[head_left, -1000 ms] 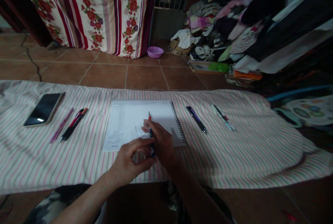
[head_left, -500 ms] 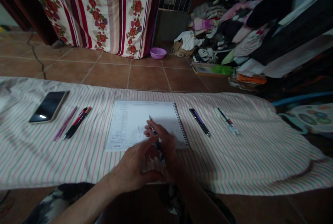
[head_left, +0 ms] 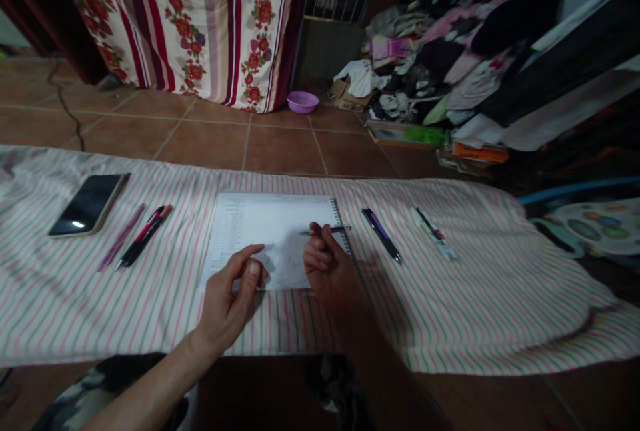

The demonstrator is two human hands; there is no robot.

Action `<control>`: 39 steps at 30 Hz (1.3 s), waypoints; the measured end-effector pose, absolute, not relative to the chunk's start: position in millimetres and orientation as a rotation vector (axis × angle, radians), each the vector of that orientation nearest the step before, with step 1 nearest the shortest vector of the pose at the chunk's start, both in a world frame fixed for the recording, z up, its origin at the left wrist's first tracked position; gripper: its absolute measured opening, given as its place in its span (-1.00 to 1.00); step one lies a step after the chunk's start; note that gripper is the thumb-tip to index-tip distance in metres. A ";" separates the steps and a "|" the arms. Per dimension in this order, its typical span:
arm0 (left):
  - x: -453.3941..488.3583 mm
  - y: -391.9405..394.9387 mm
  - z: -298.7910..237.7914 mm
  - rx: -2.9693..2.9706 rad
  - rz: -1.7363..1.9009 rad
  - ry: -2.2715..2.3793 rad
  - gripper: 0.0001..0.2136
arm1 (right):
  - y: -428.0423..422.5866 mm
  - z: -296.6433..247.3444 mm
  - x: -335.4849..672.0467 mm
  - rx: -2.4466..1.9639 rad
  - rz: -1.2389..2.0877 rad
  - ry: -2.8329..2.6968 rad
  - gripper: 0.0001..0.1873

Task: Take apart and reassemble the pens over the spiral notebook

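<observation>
A spiral notebook (head_left: 270, 224) lies open on a striped cloth (head_left: 450, 297) spread over the floor. My right hand (head_left: 330, 271) rests on its lower right part, fingers closed round a pen (head_left: 327, 229) that lies nearly level across the page, tip pointing left. My left hand (head_left: 230, 297) sits at the notebook's lower left edge, fingers loosely curled, thumb and forefinger apart, holding nothing.
Left of the notebook lie several pens (head_left: 143, 234) and a dark phone (head_left: 87, 204). Right of it lie a dark pen (head_left: 383, 234) and a white pen (head_left: 433, 232). Beyond the cloth are tiled floor, a floral curtain (head_left: 200, 24), a purple bowl (head_left: 303, 102) and a clothes pile (head_left: 450, 64).
My left hand has let go of the pen and drawn back to the left. My right hand has swung the pen from pointing away to lying sideways on the page.
</observation>
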State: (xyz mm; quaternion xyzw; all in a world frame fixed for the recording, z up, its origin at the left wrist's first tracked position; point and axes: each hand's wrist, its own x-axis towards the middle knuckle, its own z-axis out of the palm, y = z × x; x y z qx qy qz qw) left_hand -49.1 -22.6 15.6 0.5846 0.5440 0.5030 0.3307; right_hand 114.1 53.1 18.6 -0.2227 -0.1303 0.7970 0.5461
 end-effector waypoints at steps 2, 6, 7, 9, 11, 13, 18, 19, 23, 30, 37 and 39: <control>-47.9 -22.2 14.4 1.551 1.279 1.425 -0.76 | 52.5 18.1 114.6 -0.482 1.946 -0.303 -0.89; -43.5 -21.5 13.9 1.601 1.250 1.428 -0.79 | 52.1 18.9 113.6 -0.434 2.018 -0.244 -0.86; -42.7 -21.3 14.2 1.603 1.245 1.432 -0.79 | 52.0 19.4 113.4 -0.423 2.031 -0.220 -0.85; -41.6 -21.3 14.7 1.595 1.235 1.435 -0.80 | 51.4 20.6 112.9 -0.410 2.051 -0.182 -0.84; -41.0 -21.4 14.6 1.586 1.232 1.427 -0.80 | 50.2 21.8 111.9 -0.416 2.059 -0.175 -0.84; -40.3 -21.2 13.9 1.560 1.230 1.414 -0.80 | 48.9 22.5 110.2 -0.435 2.059 -0.177 -0.85; -37.3 -18.5 10.8 1.427 1.231 1.406 -0.81 | 47.3 21.6 103.6 -0.466 2.060 -0.172 -0.84; -36.6 -17.8 10.1 1.407 1.231 1.402 -0.80 | 47.2 21.3 102.3 -0.473 2.059 -0.184 -0.84; -34.3 -15.5 6.4 1.303 1.230 1.358 -0.79 | 45.9 20.4 98.4 -0.516 2.038 -0.255 -0.85; -31.0 -12.7 8.4 1.128 1.265 1.306 -0.73 | 42.3 20.6 94.5 -0.593 1.996 -0.393 -0.79; -29.5 -10.6 19.0 1.066 1.293 1.298 -0.73 | 39.2 22.3 91.6 -0.660 1.947 -0.510 -0.80; -28.3 -9.6 21.6 1.024 1.316 1.283 -0.73 | 37.7 22.8 91.0 -0.687 1.920 -0.554 -0.79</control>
